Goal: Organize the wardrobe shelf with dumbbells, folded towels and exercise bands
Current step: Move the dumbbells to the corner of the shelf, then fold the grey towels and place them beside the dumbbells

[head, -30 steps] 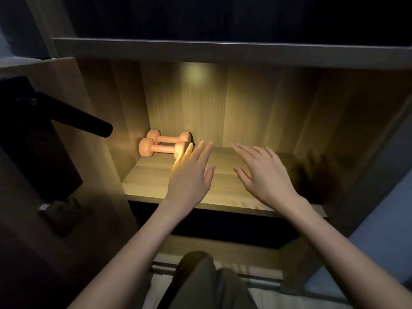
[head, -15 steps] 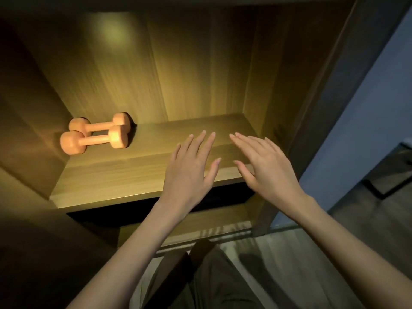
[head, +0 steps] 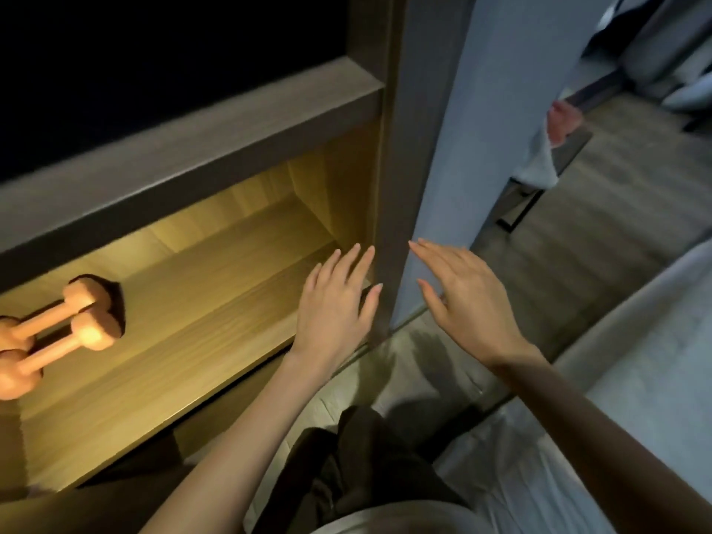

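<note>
Fingers [head: 352, 264] of the left hand [head: 333, 306] are straight and a little spread, holding nothing. Those of the right hand [head: 468, 298] are straight, closer together, and equally empty. Both hands hover palm-down near the middle of the view. The left is over the front right corner of the shelf [head: 192, 302], and the right is beyond the dark wardrobe post [head: 389, 167], above the floor.

Two orange dumbbells [head: 57, 333] lie side by side on the lit shelf at nine o'clock from the left hand, well apart from it and near the back wall. At two o'clock from the right hand, far across the room, a pale cloth heap [head: 537, 163] with something pink on top sits on a dark stand. It may be the towels and bands, but it is too blurred to tell.

The dumbbells look stiff, dense and heavy for their size, and their smooth coating is probably a bit slick. The best hold is the thin bar between the heads, with the fingers wrapped fully round it. Towels would be soft, light and floppy, so flat hands underneath should keep the folds from slumping. Bands would be limp and stretchy and are best gathered whole in one fist.
</note>
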Demonstrator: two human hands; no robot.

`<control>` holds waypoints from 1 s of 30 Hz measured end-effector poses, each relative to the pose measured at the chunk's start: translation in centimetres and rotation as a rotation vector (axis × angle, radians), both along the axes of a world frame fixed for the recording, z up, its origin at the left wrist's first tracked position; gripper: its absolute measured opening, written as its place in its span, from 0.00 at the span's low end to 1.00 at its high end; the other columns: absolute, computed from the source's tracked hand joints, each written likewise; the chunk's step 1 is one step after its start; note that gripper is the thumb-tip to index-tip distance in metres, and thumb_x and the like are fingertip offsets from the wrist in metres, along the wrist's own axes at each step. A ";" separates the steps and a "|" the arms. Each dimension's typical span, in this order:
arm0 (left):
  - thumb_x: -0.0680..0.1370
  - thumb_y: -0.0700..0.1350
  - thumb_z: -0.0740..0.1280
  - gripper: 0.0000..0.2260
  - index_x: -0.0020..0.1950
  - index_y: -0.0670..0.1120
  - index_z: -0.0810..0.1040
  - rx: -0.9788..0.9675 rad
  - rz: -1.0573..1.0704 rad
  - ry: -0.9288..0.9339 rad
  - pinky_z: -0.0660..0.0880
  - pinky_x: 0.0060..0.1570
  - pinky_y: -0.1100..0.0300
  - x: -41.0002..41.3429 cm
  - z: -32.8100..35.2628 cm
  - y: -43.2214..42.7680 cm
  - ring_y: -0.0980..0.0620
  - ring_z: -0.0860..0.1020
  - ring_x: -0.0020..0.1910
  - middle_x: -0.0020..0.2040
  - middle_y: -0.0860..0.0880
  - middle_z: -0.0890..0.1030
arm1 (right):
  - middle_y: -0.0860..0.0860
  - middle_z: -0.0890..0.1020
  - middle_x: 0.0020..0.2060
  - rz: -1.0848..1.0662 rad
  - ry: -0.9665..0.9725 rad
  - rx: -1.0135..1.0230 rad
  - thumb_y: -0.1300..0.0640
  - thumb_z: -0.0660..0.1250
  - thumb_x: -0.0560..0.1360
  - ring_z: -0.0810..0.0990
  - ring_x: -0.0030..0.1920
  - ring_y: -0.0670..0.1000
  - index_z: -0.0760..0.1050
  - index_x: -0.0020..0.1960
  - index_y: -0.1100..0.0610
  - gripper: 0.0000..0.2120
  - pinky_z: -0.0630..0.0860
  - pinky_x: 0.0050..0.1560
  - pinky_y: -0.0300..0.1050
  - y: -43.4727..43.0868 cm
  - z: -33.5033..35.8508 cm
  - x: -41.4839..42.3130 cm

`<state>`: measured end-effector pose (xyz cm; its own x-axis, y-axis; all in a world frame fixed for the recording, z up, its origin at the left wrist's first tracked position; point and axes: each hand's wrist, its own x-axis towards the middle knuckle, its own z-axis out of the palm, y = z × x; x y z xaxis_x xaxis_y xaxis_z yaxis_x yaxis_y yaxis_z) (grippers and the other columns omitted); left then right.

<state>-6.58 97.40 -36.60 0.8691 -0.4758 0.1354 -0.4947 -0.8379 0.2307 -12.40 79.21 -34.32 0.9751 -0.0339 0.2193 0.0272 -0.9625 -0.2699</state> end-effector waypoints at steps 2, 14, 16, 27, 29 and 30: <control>0.82 0.56 0.53 0.24 0.77 0.52 0.58 -0.006 -0.069 0.009 0.57 0.72 0.53 -0.2 2.7 -2.0 0.50 0.61 0.75 0.75 0.50 0.64 | 0.52 0.74 0.68 -0.079 0.015 0.009 0.55 0.64 0.78 0.73 0.66 0.52 0.68 0.72 0.54 0.22 0.64 0.70 0.48 -1.6 2.9 -1.3; 0.82 0.55 0.55 0.24 0.77 0.49 0.60 -0.038 -0.462 -0.050 0.64 0.67 0.55 2.7 12.2 -15.5 0.50 0.65 0.72 0.74 0.49 0.66 | 0.51 0.68 0.72 -0.412 0.072 0.036 0.54 0.62 0.79 0.68 0.70 0.53 0.64 0.74 0.52 0.24 0.62 0.70 0.48 -12.1 11.0 -4.1; 0.82 0.55 0.54 0.24 0.77 0.50 0.58 -0.033 -0.496 -0.045 0.63 0.68 0.55 3.8 12.3 -18.4 0.50 0.64 0.72 0.75 0.49 0.65 | 0.51 0.68 0.72 -0.437 0.061 0.042 0.54 0.62 0.79 0.68 0.70 0.52 0.64 0.74 0.52 0.24 0.62 0.70 0.49 -14.4 11.1 -3.4; 0.81 0.51 0.60 0.23 0.74 0.45 0.65 -0.075 -0.478 -0.029 0.68 0.64 0.52 11.6 11.7 -38.6 0.46 0.70 0.68 0.71 0.45 0.70 | 0.52 0.74 0.68 -0.441 0.015 -0.019 0.59 0.67 0.74 0.74 0.65 0.54 0.70 0.70 0.54 0.24 0.70 0.63 0.51 -32.6 9.5 4.2; 0.80 0.50 0.61 0.23 0.74 0.45 0.65 -0.110 -0.453 -0.020 0.69 0.63 0.51 13.0 12.1 -41.8 0.45 0.70 0.67 0.71 0.44 0.70 | 0.51 0.74 0.68 -0.434 0.019 -0.019 0.58 0.69 0.74 0.75 0.65 0.54 0.70 0.70 0.53 0.25 0.71 0.63 0.52 -35.6 9.5 5.8; 0.80 0.51 0.61 0.23 0.74 0.45 0.65 -0.123 -0.439 -0.023 0.69 0.63 0.52 13.8 12.2 -43.3 0.45 0.70 0.67 0.71 0.45 0.70 | 0.51 0.74 0.67 -0.433 0.017 -0.017 0.58 0.69 0.74 0.75 0.64 0.54 0.70 0.70 0.52 0.25 0.72 0.62 0.52 -37.1 9.4 6.6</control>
<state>7.22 54.13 -24.36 0.5846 -0.7778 0.2310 -0.8032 -0.5146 0.3002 -5.82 42.07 -24.89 0.8754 -0.4368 0.2070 -0.3841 -0.8886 -0.2506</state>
